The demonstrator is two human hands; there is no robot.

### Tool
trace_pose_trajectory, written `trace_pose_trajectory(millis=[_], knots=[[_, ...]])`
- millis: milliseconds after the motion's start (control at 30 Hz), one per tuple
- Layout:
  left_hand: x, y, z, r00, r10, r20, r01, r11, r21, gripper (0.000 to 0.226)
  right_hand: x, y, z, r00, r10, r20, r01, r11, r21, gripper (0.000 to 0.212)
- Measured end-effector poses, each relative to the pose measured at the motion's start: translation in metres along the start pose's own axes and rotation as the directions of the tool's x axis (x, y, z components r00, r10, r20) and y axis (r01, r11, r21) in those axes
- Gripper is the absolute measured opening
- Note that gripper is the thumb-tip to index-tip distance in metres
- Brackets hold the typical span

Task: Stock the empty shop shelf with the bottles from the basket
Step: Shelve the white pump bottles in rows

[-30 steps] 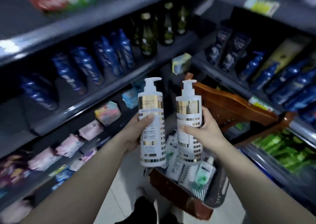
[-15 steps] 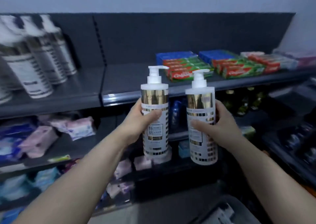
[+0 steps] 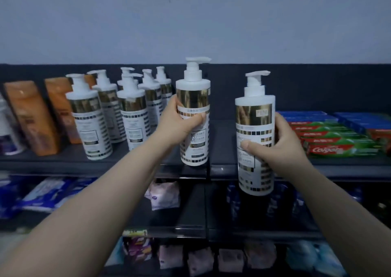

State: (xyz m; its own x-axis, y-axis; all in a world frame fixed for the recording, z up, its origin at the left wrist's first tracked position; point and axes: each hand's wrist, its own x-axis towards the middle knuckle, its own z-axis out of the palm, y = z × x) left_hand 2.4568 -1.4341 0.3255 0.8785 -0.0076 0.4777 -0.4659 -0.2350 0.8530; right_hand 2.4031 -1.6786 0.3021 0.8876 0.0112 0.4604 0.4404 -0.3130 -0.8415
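Note:
My left hand [image 3: 176,121] grips a white pump bottle [image 3: 194,99] with a gold band, held upright with its base at the front edge of the dark top shelf [image 3: 222,147]. My right hand [image 3: 275,142] holds a second matching pump bottle [image 3: 255,116], upright and lower, in front of the shelf lip. Several identical pump bottles [image 3: 131,107] stand in a group on the shelf to the left. The basket is out of view.
Orange bottles [image 3: 31,116] stand at the shelf's far left. Stacked toothpaste boxes [image 3: 338,141] fill its right end. A bare stretch of shelf lies between the white bottles and the toothpaste. Lower shelves hold blue packs [image 3: 48,192] and pink packets [image 3: 164,195].
The view swung up from the basket to the top shelf. Both hands rose with their bottles; the left bottle now sits higher, at the shelf edge.

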Motion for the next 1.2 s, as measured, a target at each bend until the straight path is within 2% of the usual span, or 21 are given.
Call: trace_pose_trajectory(millis=[167, 400, 467, 633, 700, 767, 867, 1067, 1200], knots=[[0.022, -0.039, -0.022, 0.993, -0.053, -0.109, 0.058, 0.997, 0.045, 0.05, 0.03, 0.007, 0.04, 1.0, -0.03, 0.005, 0.03, 0.998, 0.061, 0.07], [0.031, -0.07, -0.033, 0.994, -0.101, -0.049, 0.104, 0.992, 0.069, 0.066, 0.08, 0.025, 0.067, 0.999, -0.052, 0.005, 0.051, 0.991, 0.126, 0.065], [0.033, -0.073, -0.038, 0.994, -0.109, -0.021, 0.111, 0.989, 0.095, 0.064, 0.097, 0.033, 0.077, 0.999, -0.048, 0.011, 0.045, 0.986, 0.16, 0.069], [0.027, -0.077, -0.041, 0.993, -0.119, -0.013, 0.119, 0.988, 0.095, 0.056, 0.134, 0.056, 0.108, 0.993, -0.012, 0.122, -0.014, 0.978, 0.208, 0.075], [0.02, -0.082, -0.037, 0.993, -0.109, -0.05, 0.114, 0.988, 0.105, 0.066, 0.145, 0.066, 0.121, 0.985, 0.001, 0.17, -0.038, 0.976, 0.215, 0.078], [0.01, -0.089, -0.033, 0.991, -0.097, -0.089, 0.107, 0.988, 0.112, 0.078, 0.157, 0.074, 0.131, 0.976, -0.005, 0.219, -0.041, 0.978, 0.205, 0.081], [-0.004, -0.1, -0.029, 0.986, -0.111, -0.125, 0.125, 0.986, 0.11, 0.085, 0.175, 0.077, 0.142, 0.958, -0.003, 0.287, -0.046, 0.985, 0.165, 0.084], [-0.017, -0.106, -0.026, 0.979, -0.137, -0.152, 0.156, 0.98, 0.121, 0.086, 0.195, 0.08, 0.156, 0.936, -0.001, 0.352, -0.031, 0.996, 0.085, 0.087], [-0.021, -0.106, -0.024, 0.976, -0.158, -0.149, 0.176, 0.978, 0.115, 0.088, 0.193, 0.088, 0.157, 0.911, 0.042, 0.41, -0.022, 0.998, -0.052, 0.079]])
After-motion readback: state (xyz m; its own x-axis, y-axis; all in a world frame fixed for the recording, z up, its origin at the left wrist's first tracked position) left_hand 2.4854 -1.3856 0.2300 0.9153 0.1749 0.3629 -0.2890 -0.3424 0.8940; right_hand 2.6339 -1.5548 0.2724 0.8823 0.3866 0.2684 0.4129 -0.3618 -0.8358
